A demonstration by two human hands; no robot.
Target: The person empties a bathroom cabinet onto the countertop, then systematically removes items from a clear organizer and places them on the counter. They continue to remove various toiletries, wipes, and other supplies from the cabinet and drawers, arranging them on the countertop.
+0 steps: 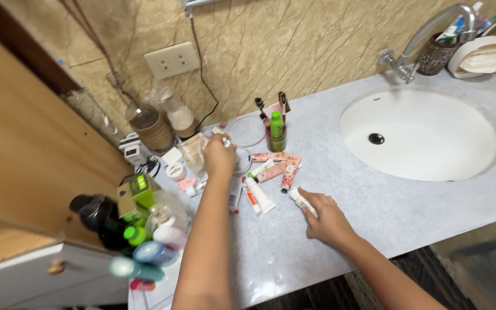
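Observation:
My left hand (219, 158) reaches toward the back of the grey counter (374, 212) and is closed on a small white object (225, 141) at its fingertips. My right hand (325, 217) rests on the counter nearer me, fingers gripping a small white tube (301, 201). Between the two hands lie several small tubes: pink patterned ones (282, 168) and white ones with red marks (258, 195). Just behind them stands a green cup (276, 138) with a green bottle and brushes in it.
A round white sink (420, 135) with a chrome tap (426, 34) fills the right. A toothbrush holder (436, 53) and soap dish (480, 57) stand behind it. Bottles, jars and a green box (144, 189) crowd the left end. A wall socket (171, 59) is above.

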